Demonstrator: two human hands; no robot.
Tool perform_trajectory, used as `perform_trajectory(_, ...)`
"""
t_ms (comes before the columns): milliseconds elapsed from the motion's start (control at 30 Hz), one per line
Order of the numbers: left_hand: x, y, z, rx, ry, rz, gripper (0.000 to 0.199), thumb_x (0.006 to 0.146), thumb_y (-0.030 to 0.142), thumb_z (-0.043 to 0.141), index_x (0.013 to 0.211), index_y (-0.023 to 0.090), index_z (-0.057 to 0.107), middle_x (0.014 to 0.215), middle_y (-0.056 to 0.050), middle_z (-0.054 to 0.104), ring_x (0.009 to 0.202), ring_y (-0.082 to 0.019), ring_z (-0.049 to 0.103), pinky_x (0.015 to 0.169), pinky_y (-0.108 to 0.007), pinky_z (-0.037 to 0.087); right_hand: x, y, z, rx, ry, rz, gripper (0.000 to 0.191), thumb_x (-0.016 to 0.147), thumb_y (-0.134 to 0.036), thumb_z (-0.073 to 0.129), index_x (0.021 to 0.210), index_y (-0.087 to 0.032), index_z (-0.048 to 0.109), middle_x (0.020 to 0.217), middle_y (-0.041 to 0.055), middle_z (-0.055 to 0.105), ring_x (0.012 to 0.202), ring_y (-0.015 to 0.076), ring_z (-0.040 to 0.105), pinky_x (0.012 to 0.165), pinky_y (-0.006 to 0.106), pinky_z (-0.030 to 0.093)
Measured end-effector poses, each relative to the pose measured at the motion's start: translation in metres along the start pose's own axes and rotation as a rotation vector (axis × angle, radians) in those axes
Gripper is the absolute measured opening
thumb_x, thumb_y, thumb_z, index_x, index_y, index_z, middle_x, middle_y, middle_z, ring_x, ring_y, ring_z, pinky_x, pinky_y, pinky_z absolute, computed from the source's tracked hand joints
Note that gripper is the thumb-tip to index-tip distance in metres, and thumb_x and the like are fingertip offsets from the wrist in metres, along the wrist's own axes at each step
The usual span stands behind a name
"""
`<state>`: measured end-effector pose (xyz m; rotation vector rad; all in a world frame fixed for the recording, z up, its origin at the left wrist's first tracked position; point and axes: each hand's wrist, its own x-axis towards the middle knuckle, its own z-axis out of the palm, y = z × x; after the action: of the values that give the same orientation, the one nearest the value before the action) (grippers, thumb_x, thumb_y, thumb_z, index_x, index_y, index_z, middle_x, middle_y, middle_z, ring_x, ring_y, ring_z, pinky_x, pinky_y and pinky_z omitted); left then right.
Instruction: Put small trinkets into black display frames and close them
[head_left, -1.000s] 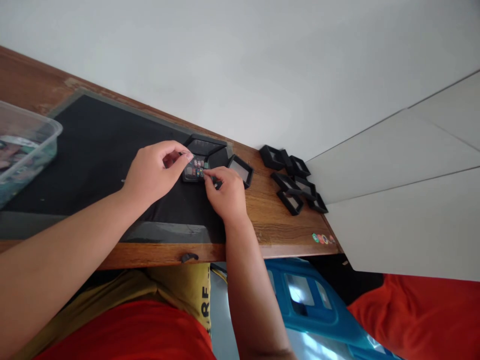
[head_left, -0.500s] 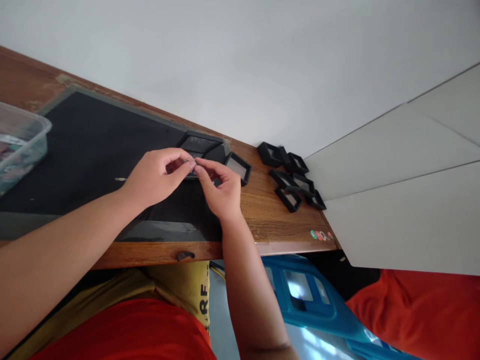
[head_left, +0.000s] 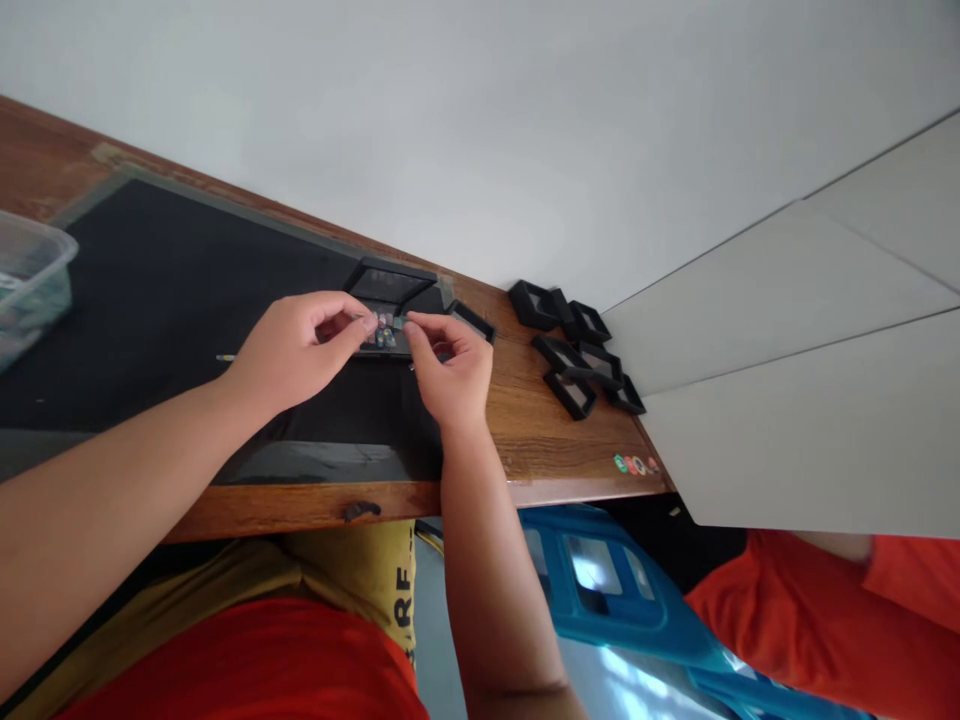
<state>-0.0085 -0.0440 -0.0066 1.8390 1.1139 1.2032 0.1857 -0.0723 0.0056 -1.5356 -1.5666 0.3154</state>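
A black box with a raised lid (head_left: 390, 284) lies open on the dark mat, with several small colourful pieces (head_left: 385, 335) inside. My left hand (head_left: 296, 345) reaches over the box's left side, thumb and forefinger pinched together by the pieces. Whatever is between those fingertips is too small to make out. Over the box's right side my right hand (head_left: 454, 370) is also pinched, and a small greenish piece (head_left: 400, 322) shows at its fingertips; I cannot tell its kind. Part of the box is covered by both hands.
A clear plastic tub (head_left: 34, 280) of small items stands on the left of the black mat (head_left: 187, 270). Several black frame-like boxes (head_left: 574, 350) cluster on the wooden table (head_left: 540, 440) at right. A person in red sits beyond a blue stool (head_left: 622, 590).
My hands, which had their fingertips together, are now apart, left hand to the left and right hand slightly right. The small pieces in the box show between them. The view has shifted slightly.
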Motion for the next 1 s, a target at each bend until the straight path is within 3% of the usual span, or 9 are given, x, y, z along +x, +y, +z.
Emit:
perform_trajectory(133, 0.000, 0.001, -0.002, 0.038, 0.050, -0.029, 0.028, 0.093, 0.046, 0.064, 0.088, 0.024, 0.081, 0.075, -0.003, 0.079, 0.065, -0.019, 0.066, 0.065, -0.032, 0.049, 0.007, 0.011, -0.009, -0.157, 0.044, 0.032, 0.019, 0.092, -0.028, 0.069, 0.097, -0.021, 0.087, 0.091, 0.0055, 0.085, 0.081, 0.0215, 0.076, 0.082, 0.036, 0.062)
perform_trajectory(267, -0.001, 0.002, -0.002, 0.033, 0.076, -0.038, 0.027, 0.093, 0.046, 0.066, 0.089, 0.024, 0.081, 0.074, -0.003, 0.079, 0.066, -0.020, 0.068, 0.065, -0.032, 0.049, 0.008, 0.014, -0.012, -0.296, -0.039, 0.149, 0.018, 0.089, -0.027, 0.070, 0.096, -0.025, 0.087, 0.084, 0.0028, 0.084, 0.079, 0.0228, 0.077, 0.077, 0.037, 0.060)
perform_trajectory(400, -0.001, 0.002, -0.002, 0.021, 0.086, -0.052, 0.029, 0.093, 0.046, 0.066, 0.090, 0.023, 0.082, 0.074, -0.004, 0.079, 0.069, -0.021, 0.069, 0.065, -0.032, 0.050, 0.007, 0.009, -0.010, -0.415, -0.112, 0.156, 0.020, 0.090, -0.025, 0.070, 0.100, -0.028, 0.088, 0.088, 0.0024, 0.084, 0.081, 0.0237, 0.076, 0.080, 0.040, 0.059)
perform_trajectory(567, -0.001, 0.005, -0.003, 0.010, 0.082, -0.061, 0.029, 0.093, 0.046, 0.065, 0.090, 0.023, 0.082, 0.077, -0.004, 0.079, 0.071, -0.021, 0.071, 0.068, -0.033, 0.051, 0.006, 0.005, -0.008, -0.434, -0.152, 0.126, 0.017, 0.087, -0.023, 0.070, 0.095, -0.027, 0.085, 0.089, 0.0029, 0.084, 0.083, 0.0238, 0.076, 0.081, 0.039, 0.059)
perform_trajectory(833, -0.003, 0.009, -0.006, 0.000, 0.175, -0.035, 0.024, 0.093, 0.041, 0.068, 0.089, 0.024, 0.083, 0.078, -0.002, 0.079, 0.070, -0.020, 0.070, 0.065, -0.033, 0.052, 0.007, 0.004, -0.006, -0.433, -0.136, 0.102, 0.014, 0.084, -0.024, 0.070, 0.089, -0.026, 0.083, 0.089, 0.0025, 0.082, 0.087, 0.0247, 0.075, 0.081, 0.039, 0.058)
perform_trajectory(1000, -0.004, 0.009, -0.007, 0.036, 0.272, 0.015, 0.027, 0.098, 0.044, 0.066, 0.090, 0.025, 0.083, 0.074, -0.001, 0.075, 0.068, -0.018, 0.067, 0.065, -0.034, 0.050, 0.007, 0.004, -0.004, -0.436, -0.123, 0.112, 0.020, 0.088, -0.023, 0.069, 0.097, -0.025, 0.087, 0.089, 0.0039, 0.083, 0.086, 0.0250, 0.077, 0.081, 0.039, 0.059)
